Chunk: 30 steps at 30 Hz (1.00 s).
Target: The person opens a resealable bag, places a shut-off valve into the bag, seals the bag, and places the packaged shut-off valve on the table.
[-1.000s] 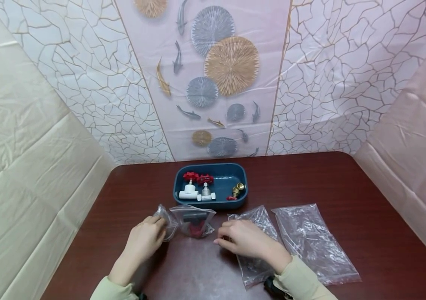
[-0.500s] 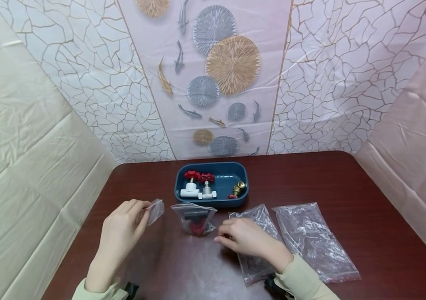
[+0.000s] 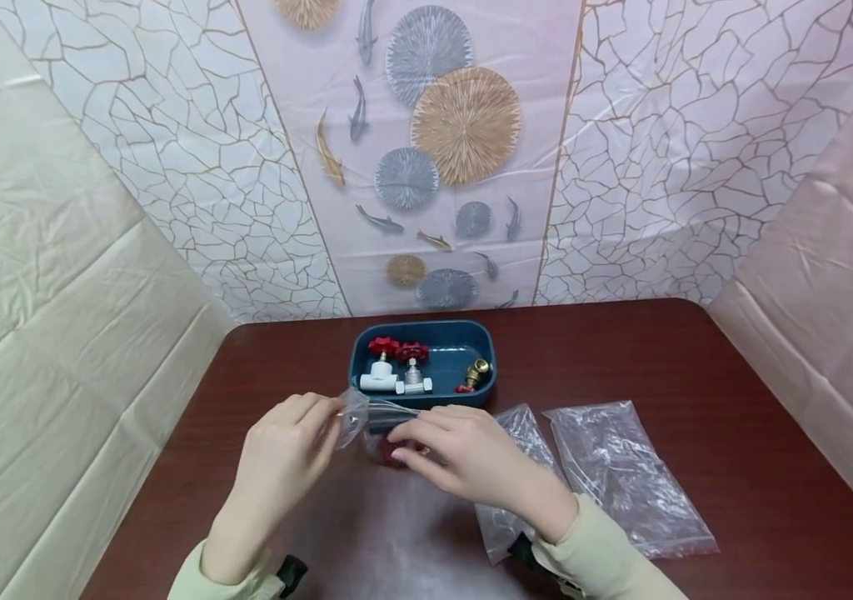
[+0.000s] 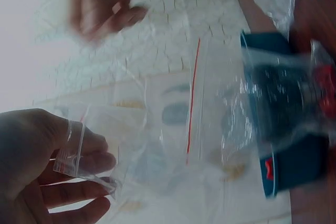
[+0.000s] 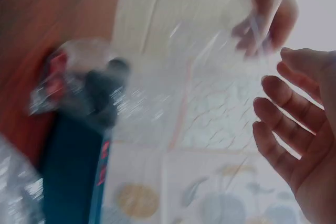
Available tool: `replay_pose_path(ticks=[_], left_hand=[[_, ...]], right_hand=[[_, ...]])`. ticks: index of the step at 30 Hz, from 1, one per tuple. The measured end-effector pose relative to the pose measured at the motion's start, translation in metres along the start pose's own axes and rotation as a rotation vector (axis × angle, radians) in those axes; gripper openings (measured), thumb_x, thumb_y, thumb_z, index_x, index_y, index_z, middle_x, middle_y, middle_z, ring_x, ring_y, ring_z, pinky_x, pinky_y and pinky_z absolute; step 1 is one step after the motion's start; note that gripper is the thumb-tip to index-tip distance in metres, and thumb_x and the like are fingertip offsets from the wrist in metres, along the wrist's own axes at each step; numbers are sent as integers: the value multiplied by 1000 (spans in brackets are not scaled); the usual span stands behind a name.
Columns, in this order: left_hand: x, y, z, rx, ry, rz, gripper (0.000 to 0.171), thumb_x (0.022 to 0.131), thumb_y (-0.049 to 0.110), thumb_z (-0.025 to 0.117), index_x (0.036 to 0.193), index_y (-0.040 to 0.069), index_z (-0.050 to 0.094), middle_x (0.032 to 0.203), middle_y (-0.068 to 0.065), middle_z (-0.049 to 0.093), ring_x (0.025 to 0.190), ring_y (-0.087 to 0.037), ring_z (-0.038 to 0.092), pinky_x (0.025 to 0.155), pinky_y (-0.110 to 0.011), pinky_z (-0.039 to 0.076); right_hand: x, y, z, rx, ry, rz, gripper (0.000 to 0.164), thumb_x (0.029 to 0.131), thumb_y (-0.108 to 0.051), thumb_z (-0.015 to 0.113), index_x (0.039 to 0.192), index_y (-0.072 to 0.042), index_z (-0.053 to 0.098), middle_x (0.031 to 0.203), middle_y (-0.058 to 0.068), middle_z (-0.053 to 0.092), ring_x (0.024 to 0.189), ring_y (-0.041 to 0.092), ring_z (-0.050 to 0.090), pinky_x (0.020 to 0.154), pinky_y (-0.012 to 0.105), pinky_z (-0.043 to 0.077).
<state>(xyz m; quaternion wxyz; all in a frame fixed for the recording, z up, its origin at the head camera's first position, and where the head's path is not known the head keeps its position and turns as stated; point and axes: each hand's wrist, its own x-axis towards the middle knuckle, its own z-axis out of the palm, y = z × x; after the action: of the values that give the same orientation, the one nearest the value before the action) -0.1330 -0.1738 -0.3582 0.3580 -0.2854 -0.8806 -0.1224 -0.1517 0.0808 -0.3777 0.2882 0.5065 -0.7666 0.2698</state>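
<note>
My left hand [image 3: 287,454] pinches a small clear zip bag [image 4: 126,129] between thumb and fingers, above the table. My right hand [image 3: 467,458] is raised to the right of that bag, its fingers apart and loosely bent, with nothing in them in the right wrist view. Between and beyond the hands stands another clear zip bag [image 4: 220,108], with a red line along its mouth. Inside it is a dark grey valve [image 5: 100,90] with a red handle [image 4: 328,90]. In the head view my right hand partly hides this bag.
A blue tray [image 3: 449,358] lies just behind. It holds a white valve [image 3: 379,377], a silver valve [image 3: 414,383] and a brass valve [image 3: 476,373]. Flat clear bags [image 3: 629,475] lie at the right, one partly under my right forearm. A patterned cloth wall [image 3: 486,242] closes the back.
My left hand lifted the small zip bag off the table, moved left, then came back right with it. My right hand has risen and moved left, in front of the bagged valve.
</note>
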Motion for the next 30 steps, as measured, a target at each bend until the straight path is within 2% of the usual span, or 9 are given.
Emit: replay_pose_path(ticks=[3, 6, 10, 13, 17, 20, 26, 28, 30], left_hand=[[5, 9, 4, -7, 4, 34, 11, 89, 10, 69, 97, 5, 73, 86, -4, 69, 73, -23, 64, 66, -38, 53], [8, 15, 7, -22, 15, 59, 11, 90, 11, 69, 98, 5, 74, 86, -3, 69, 72, -21, 63, 64, -36, 52], [9, 18, 6, -33, 8, 61, 11, 91, 12, 69, 99, 6, 74, 87, -1, 69, 72, -20, 62, 63, -35, 52], [8, 14, -1, -50, 5, 31, 12, 89, 12, 70, 99, 7, 74, 87, -1, 68, 74, -19, 62, 64, -35, 52], [5, 7, -16, -110, 51, -12, 11, 87, 12, 73, 97, 9, 73, 88, 0, 68, 77, -17, 64, 64, -36, 53], [2, 2, -27, -159, 70, -41, 9, 86, 13, 76, 95, 11, 73, 87, 3, 68, 77, -14, 65, 63, -31, 52], [-3, -3, -41, -232, 42, -138, 4, 91, 21, 74, 91, 17, 74, 84, 12, 66, 72, -4, 61, 62, -18, 48], [-5, -3, -41, -254, 31, -156, 1, 91, 19, 74, 91, 18, 73, 83, 14, 64, 72, -2, 60, 62, -16, 48], [-7, -2, -41, -265, 25, -161, 9, 87, 12, 77, 90, 20, 72, 82, 15, 62, 73, 0, 59, 63, -16, 49]], right_hand=[[11, -6, 4, -58, 14, -30, 22, 97, -27, 68, 115, -16, 71, 95, -9, 70, 80, 3, 64, 75, 22, 52], [16, -9, 10, -126, 6, -29, 24, 95, -26, 70, 117, -15, 71, 95, -8, 70, 80, 5, 64, 75, 23, 52], [17, -10, 15, -186, 4, -26, 14, 92, -25, 74, 103, -17, 73, 89, -8, 68, 76, 8, 64, 70, 24, 51], [14, -10, 16, -178, -19, -29, 7, 92, -25, 74, 95, -18, 72, 85, -9, 67, 75, 8, 63, 66, 25, 49], [10, -8, 12, -160, -45, -30, 7, 94, -25, 71, 96, -19, 72, 85, -10, 66, 73, 8, 61, 65, 24, 49], [8, -6, 10, -161, -28, -41, 9, 96, -28, 69, 99, -20, 73, 84, -11, 65, 71, 6, 59, 64, 23, 48], [8, -5, 9, -150, 3, -97, 13, 96, -31, 69, 103, -21, 73, 79, -13, 64, 68, 5, 57, 61, 21, 46], [7, -6, 10, -144, 5, -100, 13, 96, -31, 69, 104, -21, 74, 78, -13, 64, 67, 5, 56, 61, 21, 45], [6, -6, 11, -142, 7, -97, 13, 96, -30, 69, 104, -21, 74, 77, -13, 64, 66, 5, 57, 60, 21, 45]])
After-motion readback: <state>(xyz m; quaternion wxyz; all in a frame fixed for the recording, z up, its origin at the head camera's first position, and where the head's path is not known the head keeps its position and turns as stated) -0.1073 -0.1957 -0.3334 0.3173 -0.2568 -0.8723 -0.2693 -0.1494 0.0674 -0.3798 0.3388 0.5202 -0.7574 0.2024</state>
